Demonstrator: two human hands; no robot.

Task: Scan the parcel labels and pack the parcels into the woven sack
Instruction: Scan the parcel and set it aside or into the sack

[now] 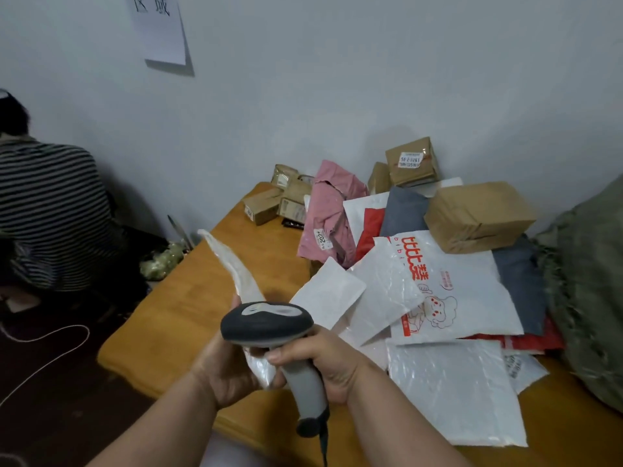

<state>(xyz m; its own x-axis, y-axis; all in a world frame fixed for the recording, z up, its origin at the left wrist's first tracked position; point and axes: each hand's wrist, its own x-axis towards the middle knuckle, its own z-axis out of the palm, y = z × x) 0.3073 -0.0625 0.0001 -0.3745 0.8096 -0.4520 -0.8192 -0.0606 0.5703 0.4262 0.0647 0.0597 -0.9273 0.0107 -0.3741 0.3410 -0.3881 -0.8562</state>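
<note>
My right hand [320, 362] grips the grey handle of a barcode scanner [266, 323], its dark head pointing left over the table. My left hand [222, 365] holds a thin white plastic parcel [232, 264] edge-on, just behind the scanner head; its label is hidden. A heap of parcels lies on the orange table [175, 298]: white mailers [451, 392], a printed white bag [462, 291], a pink bag [328, 217], grey bags [404, 210] and a brown box [478, 217]. The green woven sack [590, 298] bulges at the right edge.
Small brown boxes [286, 200] stand at the table's far end by the wall. A person in a striped top [50, 214] crouches on the floor at left. A white cord [50, 338] trails on the dark floor. A paper sign [161, 25] hangs on the wall.
</note>
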